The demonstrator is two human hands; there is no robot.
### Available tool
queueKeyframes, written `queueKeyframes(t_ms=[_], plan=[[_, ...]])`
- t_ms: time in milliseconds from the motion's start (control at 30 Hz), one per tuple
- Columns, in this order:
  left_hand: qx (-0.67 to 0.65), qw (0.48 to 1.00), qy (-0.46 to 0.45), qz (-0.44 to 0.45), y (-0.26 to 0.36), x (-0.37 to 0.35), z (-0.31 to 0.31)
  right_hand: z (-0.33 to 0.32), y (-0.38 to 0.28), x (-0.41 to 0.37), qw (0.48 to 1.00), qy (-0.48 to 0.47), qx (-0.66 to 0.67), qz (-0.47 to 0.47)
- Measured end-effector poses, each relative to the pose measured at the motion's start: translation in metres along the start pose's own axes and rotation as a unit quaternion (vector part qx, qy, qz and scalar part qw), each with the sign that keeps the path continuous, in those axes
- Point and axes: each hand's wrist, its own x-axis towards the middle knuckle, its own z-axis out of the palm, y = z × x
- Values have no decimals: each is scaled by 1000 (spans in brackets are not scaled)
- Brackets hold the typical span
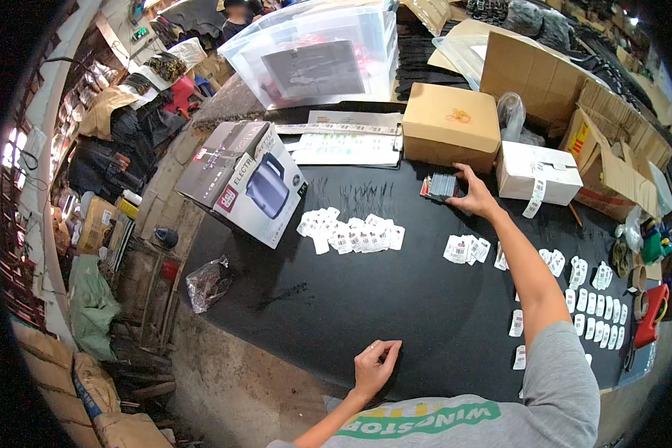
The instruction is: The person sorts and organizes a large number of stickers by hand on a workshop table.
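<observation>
My right hand reaches far across the black table, its thumb and fingers around the ends of a small stack of dark-edged cards. Some red shows at the stack's left end. My left hand rests at the near table edge, fingers curled in and nothing visible in them. White barcode tags lie in a loose heap at the table's middle. Another small fan of tags is below my right hand. More tags lie in rows on the right, partly hidden by my right arm.
A kettle box stands at the left, near a crumpled plastic wrapper. Behind are printed sheets, a brown carton, a white box and a clear plastic bin. A red tape dispenser sits at the right edge.
</observation>
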Motion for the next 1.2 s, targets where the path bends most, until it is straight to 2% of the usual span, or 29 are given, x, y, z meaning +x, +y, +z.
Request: queueKeyframes(t_ms=[167, 500, 567, 700, 867, 967, 1033, 1067, 1100, 1167, 1200], plan=[[19, 1000, -3, 5, 2, -1, -6, 3, -8, -3, 999, -7, 23, 22], [10, 1000, 2, 4, -2, 0, 0, -5, 6, 7, 999, -27, 43, 12], [29, 999, 12, 29, 2, 2, -1, -6, 3, 7, 998, -20, 55, -18], [12, 1000, 15, 4, 4, 2, 2, -10, 2, 8, 998, -35, 46, 3], [7, 1000, 13, 14, 1, 2, 2, -12, 0, 7, 998, -25, 50, 3], [25, 1000, 12, 8, 1, 0, 2, -15, -14, 4, 996, -2, 82, -41], [-100, 991, 17, -90, -3, -3, 2, -23, -35, -1, 998, -4, 53, -28], [-139, 985, 8, -100, -7, -5, 1, -23, -51, -4, 994, 20, 51, -90], [-139, 985, 16, -102, -8, -6, -1, -24, -68, -11, 994, 14, 53, -96], [-210, 969, -2, -129, -5, -3, -4, -25, -114, -38, 991, -63, 43, -107], [-237, 961, -53, -132, -6, -1, -8, -19, -132, -55, 984, -105, 47, -140]])
